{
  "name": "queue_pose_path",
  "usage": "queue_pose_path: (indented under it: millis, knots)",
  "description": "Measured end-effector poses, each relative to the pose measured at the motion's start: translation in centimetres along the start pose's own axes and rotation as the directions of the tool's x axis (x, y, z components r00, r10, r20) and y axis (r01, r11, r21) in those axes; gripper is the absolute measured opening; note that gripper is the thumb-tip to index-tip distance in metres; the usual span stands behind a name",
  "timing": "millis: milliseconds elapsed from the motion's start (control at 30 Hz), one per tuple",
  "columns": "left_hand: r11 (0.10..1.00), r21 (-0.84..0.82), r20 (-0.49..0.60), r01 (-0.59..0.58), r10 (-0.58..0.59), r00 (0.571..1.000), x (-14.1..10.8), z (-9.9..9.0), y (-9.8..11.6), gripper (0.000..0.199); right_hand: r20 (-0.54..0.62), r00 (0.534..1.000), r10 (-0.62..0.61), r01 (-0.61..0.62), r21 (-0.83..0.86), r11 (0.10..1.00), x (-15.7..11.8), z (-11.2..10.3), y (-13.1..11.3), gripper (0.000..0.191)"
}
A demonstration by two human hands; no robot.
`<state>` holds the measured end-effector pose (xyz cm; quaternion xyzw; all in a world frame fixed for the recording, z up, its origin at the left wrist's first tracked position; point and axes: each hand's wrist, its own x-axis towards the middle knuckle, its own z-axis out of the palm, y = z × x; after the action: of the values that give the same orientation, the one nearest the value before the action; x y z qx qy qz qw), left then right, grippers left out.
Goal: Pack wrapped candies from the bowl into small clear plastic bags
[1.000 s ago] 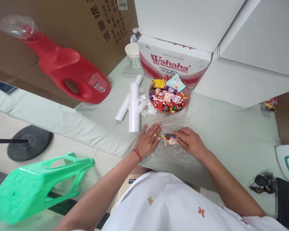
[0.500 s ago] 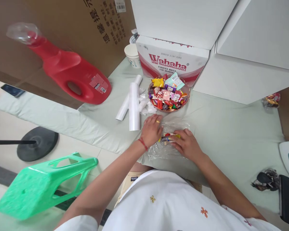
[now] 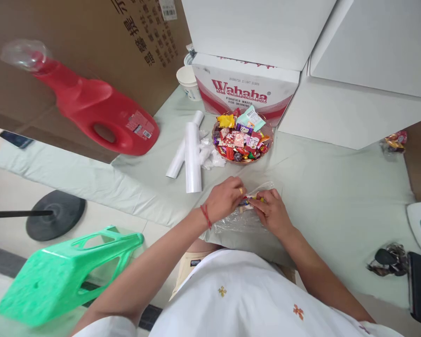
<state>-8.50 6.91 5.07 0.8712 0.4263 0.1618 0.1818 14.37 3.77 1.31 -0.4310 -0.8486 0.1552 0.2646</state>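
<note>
Several small wrapped candies [image 3: 246, 204] lie bunched on a thin sheet of clear plastic film [image 3: 236, 224] on the cloth-covered table. My left hand [image 3: 227, 199], with a ring and a red string bracelet, is closed at the candies' left side. Its curled fingers pinch the film, though the fingertips are partly hidden. From the right, my right hand [image 3: 274, 211] closes its thumb and fingers on the candies. Part of the film's far edge stands raised between the hands. Beyond them is a glass bowl [image 3: 243, 161] full of mixed candies.
White rolls [image 3: 193, 159] and crumpled plastic [image 3: 214, 158] lie left of the bowl. Behind stand paper cups [image 3: 188, 82] and a Wahaba-style water carton [image 3: 243, 91] lettered "Wahaha". A red jug [image 3: 101, 112] is at left, a green stool [image 3: 56, 271] below, keys [image 3: 388, 260] at right.
My left hand has come nearer, from the film's far edge to the candies, and its fingers have curled. The film's far side is now drawn up. My right hand stays at the candies.
</note>
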Motion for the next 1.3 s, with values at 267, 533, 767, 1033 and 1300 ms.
queue_pose_path:
  millis: [267, 533, 767, 1033, 1300]
  knots:
    - [0.936, 0.249, 0.023, -0.248, 0.25, 0.968, -4.7, 3.6, 0.9, 0.021, -0.074, 0.997, 0.029, -0.016, 0.171, 0.985, -0.3, -0.9, -0.3, 0.029]
    - [0.917, 0.294, 0.032, -0.269, 0.272, 0.962, -5.2, 4.5, 0.5, 0.023, 0.094, 0.996, 0.004, -0.002, -0.018, 1.0, 2.1, -2.5, 1.4, 0.037]
    - [0.915, 0.319, 0.069, -0.248, 0.239, 0.969, -5.5, 5.8, 0.4, 0.026, -0.024, 0.984, -0.177, 0.177, 0.019, 0.984, -0.3, -3.6, 1.6, 0.03]
    - [0.947, 0.187, 0.016, -0.263, 0.264, 0.964, -7.9, 5.4, -1.6, 0.04, 0.048, 0.994, -0.101, 0.1, 0.027, 0.995, -4.6, -2.8, 4.3, 0.038]
    - [0.963, 0.172, -0.044, -0.206, 0.217, 0.975, -9.4, 4.7, -1.0, 0.033, 0.094, 0.986, -0.138, 0.137, 0.023, 0.99, -6.5, -4.0, 0.7, 0.029]
